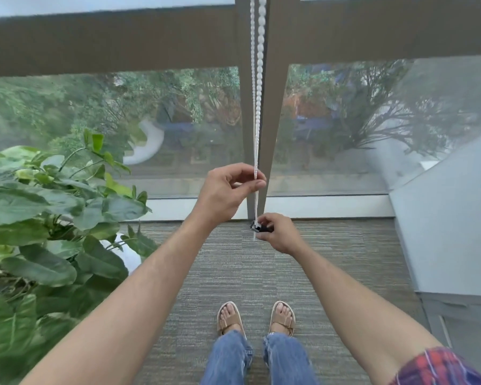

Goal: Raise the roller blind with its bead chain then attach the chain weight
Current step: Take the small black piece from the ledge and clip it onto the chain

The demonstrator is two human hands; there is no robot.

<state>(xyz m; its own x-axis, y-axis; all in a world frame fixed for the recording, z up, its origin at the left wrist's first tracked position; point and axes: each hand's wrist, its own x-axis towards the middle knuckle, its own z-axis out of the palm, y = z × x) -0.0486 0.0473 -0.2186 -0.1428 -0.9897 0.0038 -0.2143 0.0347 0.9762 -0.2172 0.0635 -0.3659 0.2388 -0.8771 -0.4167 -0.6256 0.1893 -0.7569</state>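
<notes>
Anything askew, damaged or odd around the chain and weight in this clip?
Nothing stands out. The bead chain hangs straight down the window post; the left hand pinches it, and the right hand holds the dark chain weight at its lower end.

Pinching the white bead chain [256,134] at centre frame, left hand [228,190]; just below, right hand [275,233] gripping the dark chain weight [257,227].
</notes>
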